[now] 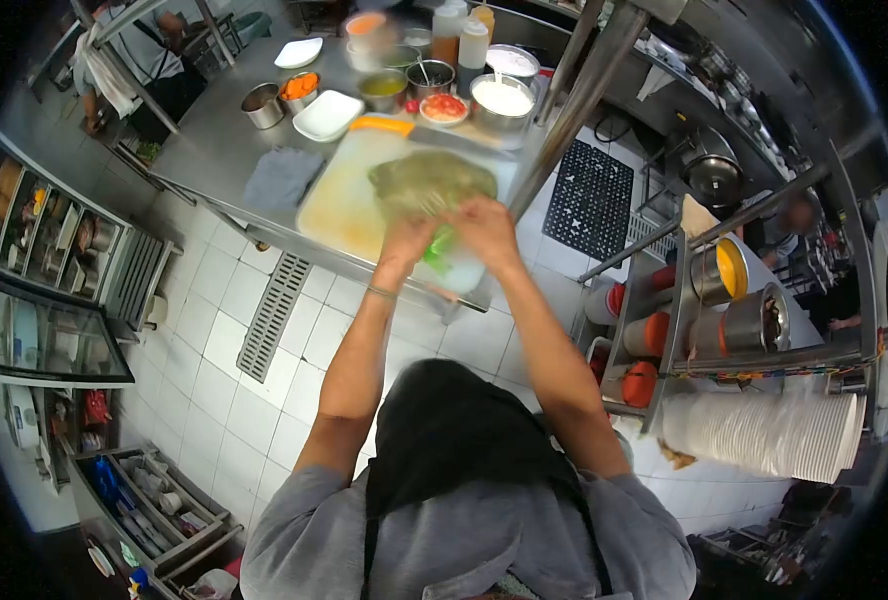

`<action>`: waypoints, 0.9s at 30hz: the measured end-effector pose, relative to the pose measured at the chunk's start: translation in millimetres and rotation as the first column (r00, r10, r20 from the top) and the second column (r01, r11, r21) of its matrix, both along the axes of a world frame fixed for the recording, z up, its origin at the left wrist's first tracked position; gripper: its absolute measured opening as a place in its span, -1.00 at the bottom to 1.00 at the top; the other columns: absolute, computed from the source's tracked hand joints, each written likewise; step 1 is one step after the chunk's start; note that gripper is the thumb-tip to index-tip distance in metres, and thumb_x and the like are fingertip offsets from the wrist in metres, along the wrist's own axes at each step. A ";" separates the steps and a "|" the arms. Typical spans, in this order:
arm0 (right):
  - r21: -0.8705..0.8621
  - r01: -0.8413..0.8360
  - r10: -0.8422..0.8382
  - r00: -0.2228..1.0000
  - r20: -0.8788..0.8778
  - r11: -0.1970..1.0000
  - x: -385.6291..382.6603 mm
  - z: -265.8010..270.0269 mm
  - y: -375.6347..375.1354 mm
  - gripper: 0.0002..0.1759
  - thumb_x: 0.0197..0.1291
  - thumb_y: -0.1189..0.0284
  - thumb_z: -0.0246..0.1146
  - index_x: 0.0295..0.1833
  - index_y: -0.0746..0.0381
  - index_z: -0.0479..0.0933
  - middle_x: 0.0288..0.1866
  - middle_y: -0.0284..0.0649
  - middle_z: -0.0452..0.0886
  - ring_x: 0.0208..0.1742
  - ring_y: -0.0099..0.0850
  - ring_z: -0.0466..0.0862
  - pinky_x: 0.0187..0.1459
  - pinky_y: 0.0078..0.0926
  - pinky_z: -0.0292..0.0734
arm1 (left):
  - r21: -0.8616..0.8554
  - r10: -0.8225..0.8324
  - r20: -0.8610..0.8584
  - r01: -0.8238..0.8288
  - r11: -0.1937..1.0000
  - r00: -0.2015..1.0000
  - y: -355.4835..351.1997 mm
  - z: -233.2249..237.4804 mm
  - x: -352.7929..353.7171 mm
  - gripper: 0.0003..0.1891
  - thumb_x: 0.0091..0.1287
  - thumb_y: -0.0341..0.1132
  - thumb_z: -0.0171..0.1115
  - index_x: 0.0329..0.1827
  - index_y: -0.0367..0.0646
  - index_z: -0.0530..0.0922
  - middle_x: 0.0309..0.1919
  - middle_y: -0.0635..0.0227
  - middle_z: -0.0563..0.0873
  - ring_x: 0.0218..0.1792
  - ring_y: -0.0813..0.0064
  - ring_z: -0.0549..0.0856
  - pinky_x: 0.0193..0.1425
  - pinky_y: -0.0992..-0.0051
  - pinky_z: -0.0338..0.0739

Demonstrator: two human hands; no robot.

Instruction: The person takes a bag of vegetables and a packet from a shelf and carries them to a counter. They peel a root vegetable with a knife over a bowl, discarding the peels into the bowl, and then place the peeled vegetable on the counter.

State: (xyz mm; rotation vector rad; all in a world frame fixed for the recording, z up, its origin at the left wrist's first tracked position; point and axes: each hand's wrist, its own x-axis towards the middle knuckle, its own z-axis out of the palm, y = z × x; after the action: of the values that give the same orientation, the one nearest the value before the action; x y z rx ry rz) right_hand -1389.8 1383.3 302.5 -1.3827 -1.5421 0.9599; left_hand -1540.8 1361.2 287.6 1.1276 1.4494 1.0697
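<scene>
Okay, left hand and right hand look pinched on the bag, apparently working its near end. I'd guess next needs a steady grip.

The bag is olive green — the cutting board yellowish white.

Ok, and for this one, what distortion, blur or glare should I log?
Head view: wide-angle bowing, with dark corners; head view: the left hand, right hand and plastic bag look soft, probably from motion; head view: pale highlights on the bag, and a brighter patch on the floor tiles.
</scene>
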 end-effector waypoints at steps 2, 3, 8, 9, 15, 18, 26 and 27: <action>-0.063 -0.017 0.014 0.998 -0.057 0.998 6.8 -9.6 4.0 -0.80 0.02 0.47 0.42 -0.32 0.35 0.59 -0.43 -0.09 0.69 -0.43 -0.34 0.68 -0.32 -0.35 0.58 | 0.033 0.061 0.010 -0.061 0.998 0.998 -0.1 4.5 6.1 -0.63 0.34 -0.16 0.31 -0.55 -0.24 0.54 -0.69 0.38 0.52 -0.65 0.58 0.47 -0.55 0.44 0.34; -0.102 -0.029 0.019 0.995 -0.095 0.994 8.6 -0.5 -1.2 -0.81 0.02 0.47 0.42 -0.31 0.35 0.58 -0.43 -0.09 0.68 -0.43 -0.33 0.68 -0.32 -0.35 0.58 | 0.047 0.089 0.015 -0.090 0.995 0.996 -1.9 5.8 8.7 -0.65 0.33 -0.21 0.30 -0.56 -0.24 0.53 -0.71 0.35 0.51 -0.66 0.54 0.46 -0.53 0.41 0.36; 0.151 0.076 -0.098 0.985 0.143 0.986 8.4 -3.3 -6.7 -0.85 0.00 0.53 0.37 -0.32 0.32 0.55 -0.45 -0.01 0.67 -0.41 -0.15 0.70 -0.32 -0.26 0.59 | 0.516 0.412 -0.426 -0.157 0.842 0.805 -15.1 -3.6 9.8 -0.78 0.24 -0.38 0.24 -0.53 -0.29 0.48 -0.68 0.04 0.52 -0.67 0.14 0.48 -0.49 0.24 0.41; 0.170 0.082 -0.112 0.978 0.174 0.982 4.4 1.7 -10.2 -0.86 0.00 0.53 0.36 -0.33 0.31 0.54 -0.45 0.02 0.66 -0.40 -0.10 0.70 -0.32 -0.22 0.59 | 0.506 0.400 -0.429 -0.152 0.849 0.810 -18.1 0.1 10.4 -0.80 0.22 -0.41 0.23 -0.53 -0.29 0.47 -0.66 -0.02 0.52 -0.65 0.06 0.50 -0.48 0.22 0.42; 0.335 0.183 -0.325 0.837 0.440 0.924 -10.0 2.6 -12.1 -0.85 -0.01 0.51 0.33 -0.39 0.29 0.48 -0.45 0.07 0.65 -0.36 0.11 0.68 -0.30 -0.01 0.57 | 0.652 0.510 -0.506 -0.078 0.754 0.696 -14.1 2.6 -7.1 -0.78 0.19 -0.39 0.25 -0.58 -0.28 0.46 -0.64 -0.01 0.57 -0.59 0.00 0.61 -0.47 0.20 0.47; 0.351 0.212 -0.360 0.823 0.439 0.912 -8.8 6.1 -5.8 -0.85 -0.03 0.54 0.32 -0.41 0.30 0.46 -0.45 0.06 0.64 -0.36 0.11 0.66 -0.30 0.01 0.55 | 0.602 0.515 -0.607 -0.073 0.795 0.606 -4.7 2.3 -33.9 -0.77 0.17 -0.33 0.27 -0.57 -0.26 0.49 -0.63 0.00 0.59 -0.57 -0.01 0.63 -0.46 0.18 0.48; 0.187 0.248 -0.254 0.967 0.004 0.950 25.5 3.3 9.7 -0.93 0.00 0.66 0.23 -0.35 0.36 0.49 -0.43 -0.05 0.61 -0.40 -0.20 0.63 -0.31 -0.30 0.53 | 0.529 0.440 -0.594 -0.085 0.844 0.673 2.2 32.3 -42.6 -0.90 0.08 -0.35 0.30 -0.42 -0.18 0.60 -0.22 0.01 0.68 -0.19 0.00 0.65 -0.16 0.17 0.52; 0.192 0.237 -0.236 0.971 -0.029 0.952 26.2 3.1 6.0 -0.94 0.01 0.67 0.22 -0.34 0.36 0.50 -0.44 -0.06 0.60 -0.41 -0.22 0.62 -0.31 -0.33 0.53 | 0.552 0.395 -0.584 -0.009 0.834 0.709 -4.8 40.0 -30.0 -0.93 0.05 -0.39 0.32 -0.40 -0.14 0.65 -0.02 0.08 0.63 -0.01 0.04 0.57 0.01 0.17 0.45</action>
State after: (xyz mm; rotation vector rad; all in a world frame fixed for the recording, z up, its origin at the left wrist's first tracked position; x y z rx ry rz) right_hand -1363.6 1389.3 305.6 -1.3849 -1.3884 0.6481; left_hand -1570.8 1356.4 327.6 1.9340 1.9634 1.3290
